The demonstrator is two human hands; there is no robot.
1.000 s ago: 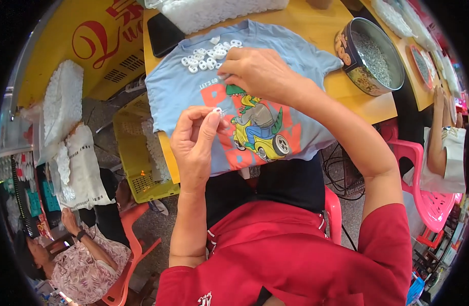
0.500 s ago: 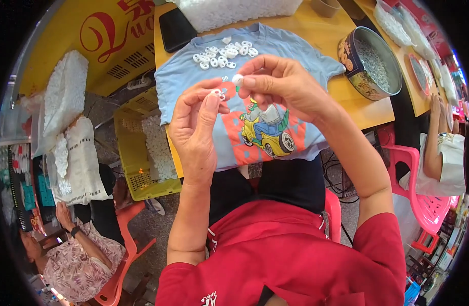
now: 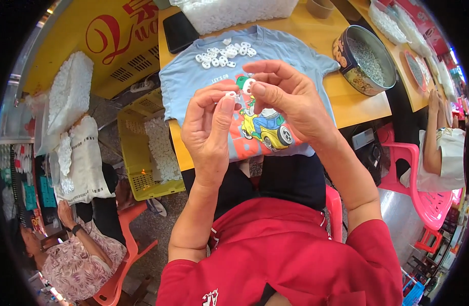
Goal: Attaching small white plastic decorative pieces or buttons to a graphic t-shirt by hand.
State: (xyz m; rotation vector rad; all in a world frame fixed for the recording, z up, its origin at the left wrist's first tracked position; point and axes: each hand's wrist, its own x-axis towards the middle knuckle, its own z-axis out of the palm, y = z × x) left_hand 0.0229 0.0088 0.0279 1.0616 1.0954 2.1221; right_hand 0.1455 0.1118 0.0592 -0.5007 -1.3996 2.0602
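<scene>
My left hand (image 3: 209,132) pinches a small white plastic piece (image 3: 231,95) between thumb and fingertips. Close beside it, my right hand (image 3: 295,102) grips another small white piece (image 3: 248,86) with dark holes, its thumb and index finger at the edge. Whether the two pieces touch, I cannot tell. Both hands are above a light blue T-shirt (image 3: 186,79) with a scooter print, spread over the table. Farther up on the shirt lies a loose pile of white two-hole plastic pieces (image 3: 222,62).
At the table's right stands a round tin (image 3: 341,56) of small metallic bits. A clear container (image 3: 239,15) of white pieces and a black flat object (image 3: 179,31) are at the far side. A yellow crate (image 3: 135,176) is at left; people sit on both sides.
My left hand has moved right and my right hand slightly right and down, bringing the two white pieces closer together. The piece in my right hand now shows its holes.
</scene>
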